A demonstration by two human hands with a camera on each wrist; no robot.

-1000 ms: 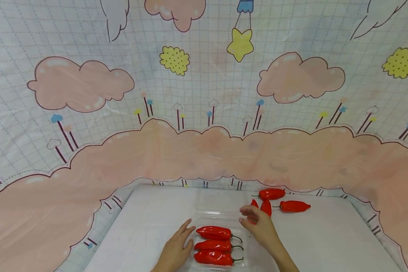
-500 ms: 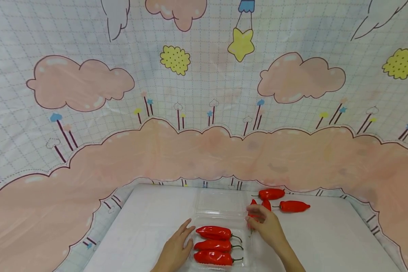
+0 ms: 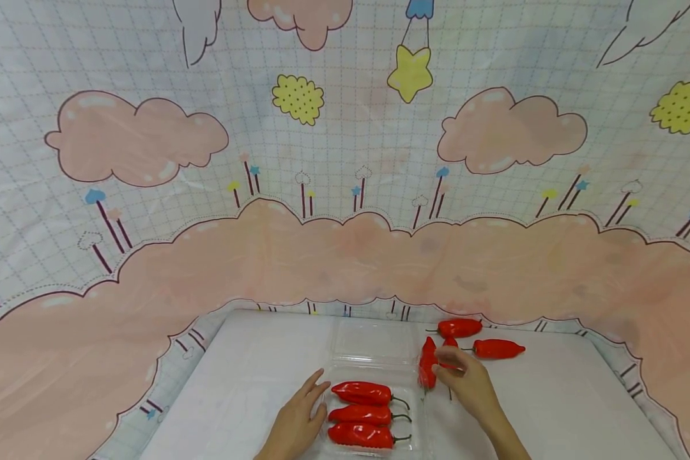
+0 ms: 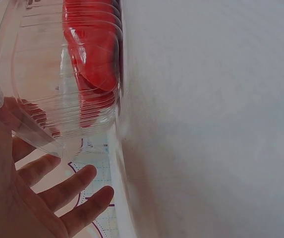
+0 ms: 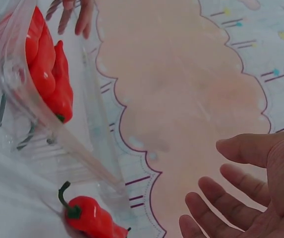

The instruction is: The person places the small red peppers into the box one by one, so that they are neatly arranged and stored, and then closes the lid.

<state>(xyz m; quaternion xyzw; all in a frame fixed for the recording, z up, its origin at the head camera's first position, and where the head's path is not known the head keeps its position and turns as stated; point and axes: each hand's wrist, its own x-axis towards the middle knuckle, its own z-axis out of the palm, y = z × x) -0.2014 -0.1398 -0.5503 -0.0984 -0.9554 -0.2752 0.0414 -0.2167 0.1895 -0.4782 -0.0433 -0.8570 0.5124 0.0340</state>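
Three red peppers (image 3: 361,414) lie side by side in a transparent plastic box (image 3: 416,441), stems to the right. My left hand (image 3: 293,418) rests at the box's left side; in the left wrist view its fingers (image 4: 72,191) are spread beside the plastic wall (image 4: 37,64). Over the loose peppers to the right hovers my right hand (image 3: 466,380), fingers relaxed and holding nothing. One loose pepper (image 3: 428,364) lies just left of its fingertips, by the box's edge. Another pepper (image 3: 450,343) is partly hidden behind that hand.
The box's lid (image 3: 374,342) is folded back flat behind it. Two more red peppers, one at the back edge (image 3: 460,328) and one farther right (image 3: 499,349), lie on the white table (image 3: 558,409). A cloud-patterned cloth (image 3: 345,255) hangs behind.
My right hand has moved rightward, from the box's right edge to over the loose peppers, uncovering the nearest one. The left hand and the boxed peppers have stayed put.
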